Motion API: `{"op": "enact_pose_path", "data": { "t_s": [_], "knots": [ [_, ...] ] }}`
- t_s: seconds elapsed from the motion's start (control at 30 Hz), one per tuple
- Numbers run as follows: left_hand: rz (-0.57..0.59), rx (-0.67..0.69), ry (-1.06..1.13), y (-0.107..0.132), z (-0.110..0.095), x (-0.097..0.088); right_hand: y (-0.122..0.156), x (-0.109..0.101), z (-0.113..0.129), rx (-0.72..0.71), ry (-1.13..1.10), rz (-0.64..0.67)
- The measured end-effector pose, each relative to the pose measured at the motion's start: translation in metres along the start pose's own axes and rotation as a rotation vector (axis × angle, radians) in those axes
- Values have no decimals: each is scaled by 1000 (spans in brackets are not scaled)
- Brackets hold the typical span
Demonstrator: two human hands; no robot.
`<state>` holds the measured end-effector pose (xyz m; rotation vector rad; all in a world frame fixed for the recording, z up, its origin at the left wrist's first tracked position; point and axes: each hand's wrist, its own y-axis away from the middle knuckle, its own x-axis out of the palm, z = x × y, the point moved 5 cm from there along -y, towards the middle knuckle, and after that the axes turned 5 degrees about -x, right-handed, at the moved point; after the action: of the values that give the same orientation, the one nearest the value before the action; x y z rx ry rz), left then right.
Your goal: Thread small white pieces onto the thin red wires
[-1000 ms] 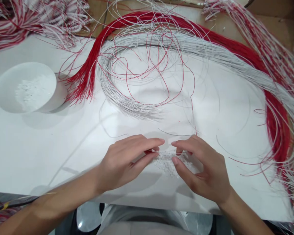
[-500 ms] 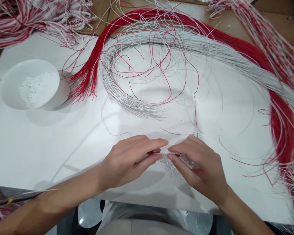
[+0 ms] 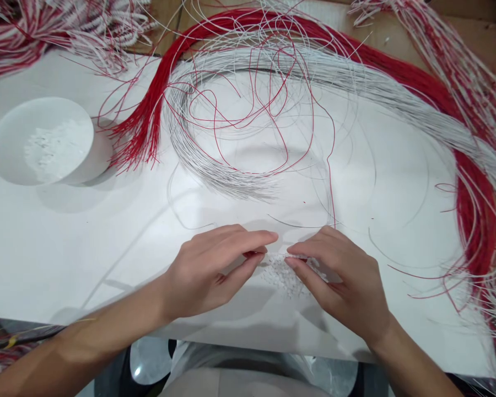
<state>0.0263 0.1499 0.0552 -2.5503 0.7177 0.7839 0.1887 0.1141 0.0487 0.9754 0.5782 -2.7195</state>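
My left hand (image 3: 219, 267) is pinched at thumb and middle fingers, with its index finger stretched above. A bit of thin red wire shows between its fingertips. My right hand (image 3: 341, 278) pinches small white pieces at its fingertips, with a trace of red behind them. From its back runs a single red wire (image 3: 330, 184), which loops away over the table. Under and between both hands lies a pile of tiny white plastic pieces (image 3: 279, 275), partly covered by the right fingers. How the pieces sit on the wire is too small to tell.
A white bowl (image 3: 103, 151) holding more white pieces stands at the left. Bundles of red wire (image 3: 149, 110) and white wire (image 3: 215, 176) curve across the back and down the right side. Red-and-white bundles (image 3: 45, 33) lie at the far left. The white table's front edge (image 3: 248, 347) is near my body.
My fingertips have drawn slightly apart, the left hand moving a little to the left. Less red shows between them. The view has shifted slightly.
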Motion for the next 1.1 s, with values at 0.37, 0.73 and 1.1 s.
{"op": "enact_pose_path", "data": {
  "t_s": [0.37,0.73,1.1],
  "knots": [
    [-35,-20,-38,0,1,-2,0,-3,-1,-5,5,-12],
    [-102,-23,-4,1,2,-5,0,-3,-2,23,23,-2],
    [-70,-23,-11,-1,2,-4,-2,-4,-2,33,59,0]
  ]
}}
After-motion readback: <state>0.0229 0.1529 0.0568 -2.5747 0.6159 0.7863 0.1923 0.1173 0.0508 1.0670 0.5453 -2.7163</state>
